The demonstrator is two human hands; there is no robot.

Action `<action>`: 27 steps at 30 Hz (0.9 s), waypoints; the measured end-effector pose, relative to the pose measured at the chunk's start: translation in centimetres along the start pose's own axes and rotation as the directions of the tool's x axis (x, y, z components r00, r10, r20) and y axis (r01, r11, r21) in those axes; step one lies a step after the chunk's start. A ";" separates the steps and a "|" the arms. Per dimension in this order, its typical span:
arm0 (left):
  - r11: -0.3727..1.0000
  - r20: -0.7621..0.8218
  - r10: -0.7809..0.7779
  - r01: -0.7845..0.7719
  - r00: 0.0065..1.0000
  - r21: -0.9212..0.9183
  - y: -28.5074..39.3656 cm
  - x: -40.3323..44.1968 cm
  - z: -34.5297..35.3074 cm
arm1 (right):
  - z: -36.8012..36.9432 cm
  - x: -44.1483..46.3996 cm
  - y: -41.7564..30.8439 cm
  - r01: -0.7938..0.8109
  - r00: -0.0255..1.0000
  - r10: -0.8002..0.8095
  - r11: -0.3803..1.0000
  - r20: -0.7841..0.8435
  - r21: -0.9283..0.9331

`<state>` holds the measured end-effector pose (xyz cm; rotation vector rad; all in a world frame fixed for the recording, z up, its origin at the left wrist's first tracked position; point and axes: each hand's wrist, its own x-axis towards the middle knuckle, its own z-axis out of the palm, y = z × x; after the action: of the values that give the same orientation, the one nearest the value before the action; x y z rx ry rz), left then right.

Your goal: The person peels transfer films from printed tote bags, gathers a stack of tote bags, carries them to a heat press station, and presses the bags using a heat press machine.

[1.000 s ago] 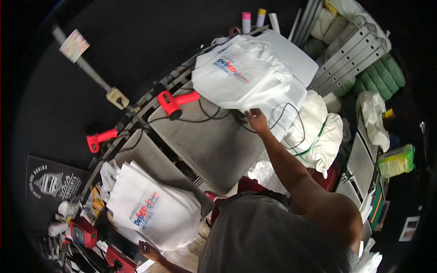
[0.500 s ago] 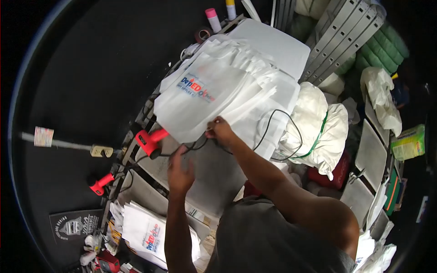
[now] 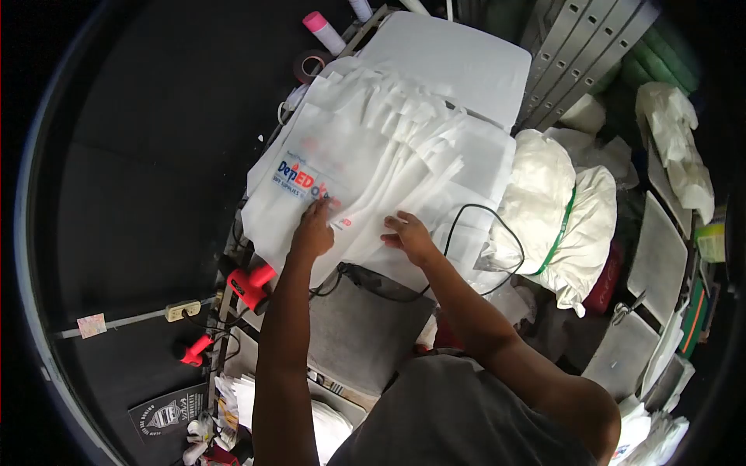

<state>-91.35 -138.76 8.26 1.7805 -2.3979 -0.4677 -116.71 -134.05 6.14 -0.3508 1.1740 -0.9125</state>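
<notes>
A fanned stack of white printed fabric bags (image 3: 365, 147) lies on the pale work surface, with red and blue lettering on the top one. My left hand (image 3: 315, 231) rests on that top bag, fingers stretched out at the lower end of the print. To its right, my right hand (image 3: 409, 235) is at the stack's lower right layers, fingers apart and nothing visible in them. Whether its fingertips touch the fabric I cannot tell. A black cord (image 3: 373, 290) runs below both hands, past the stack's near edge, and loops up on the right.
A red heat gun (image 3: 249, 287) lies left of the stack, and a second red heat gun (image 3: 194, 350) hangs lower. White cloth bundles (image 3: 536, 198) tied with green stand at right. A grey panel (image 3: 365, 330) is nearest me. Behind are a pink-capped can (image 3: 325, 33) and a tape roll (image 3: 312, 65).
My left hand has moved up from over the grey panel onto the top bag. My right hand has gone from closed at the stack's near edge to spread fingers. The camera view has shifted.
</notes>
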 end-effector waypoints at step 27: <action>0.980 -0.230 0.164 -0.131 0.959 0.151 1.7 3.4 -13.5 | 0.0 2.8 0.7 -0.131 0.987 0.103 0.963 0.127 0.237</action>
<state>-90.20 -143.90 21.21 1.5842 -2.4133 -0.0673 -116.14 -135.72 3.88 -0.1299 0.9546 -0.9096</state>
